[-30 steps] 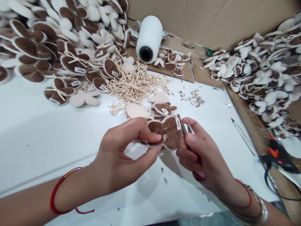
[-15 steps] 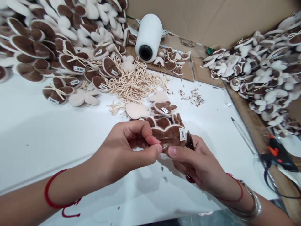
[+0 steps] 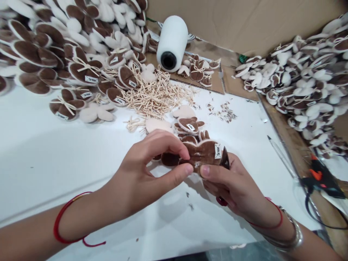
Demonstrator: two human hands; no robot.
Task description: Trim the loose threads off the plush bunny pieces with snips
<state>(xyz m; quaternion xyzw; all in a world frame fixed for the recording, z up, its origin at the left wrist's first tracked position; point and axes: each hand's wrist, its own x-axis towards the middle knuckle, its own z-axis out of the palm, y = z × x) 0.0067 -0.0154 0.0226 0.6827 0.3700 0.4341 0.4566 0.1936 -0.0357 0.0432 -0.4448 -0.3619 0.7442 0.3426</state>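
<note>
The right hand (image 3: 236, 186) is closed on a brown plush piece (image 3: 208, 150), its thumb on the near edge; the same hand also holds scissors (image 3: 225, 159), the dark pointed blade showing just right of the piece. The left hand (image 3: 144, 177) is at the left part of the piece, thumb and forefinger curved nearly together; whether they grip it cannot be told. The piece is above the bench (image 3: 54, 156), between the hands; a white label (image 3: 218, 151) is at its right end, marked with black lettering.

Beyond the piece is a smaller labelled plush rabbit (image 3: 189, 125); farther left is a heap of cream bows (image 3: 156, 95); at the far side is a white spool (image 3: 173, 41), standing tilted in view; small scraps (image 3: 226, 112) are right of the bows. A large plush pile (image 3: 38, 50) is at far left; another pile (image 3: 304, 81) is at far right; tweezers (image 3: 281, 156) and a black-and-orange glue gun (image 3: 323, 177) are at right.
</note>
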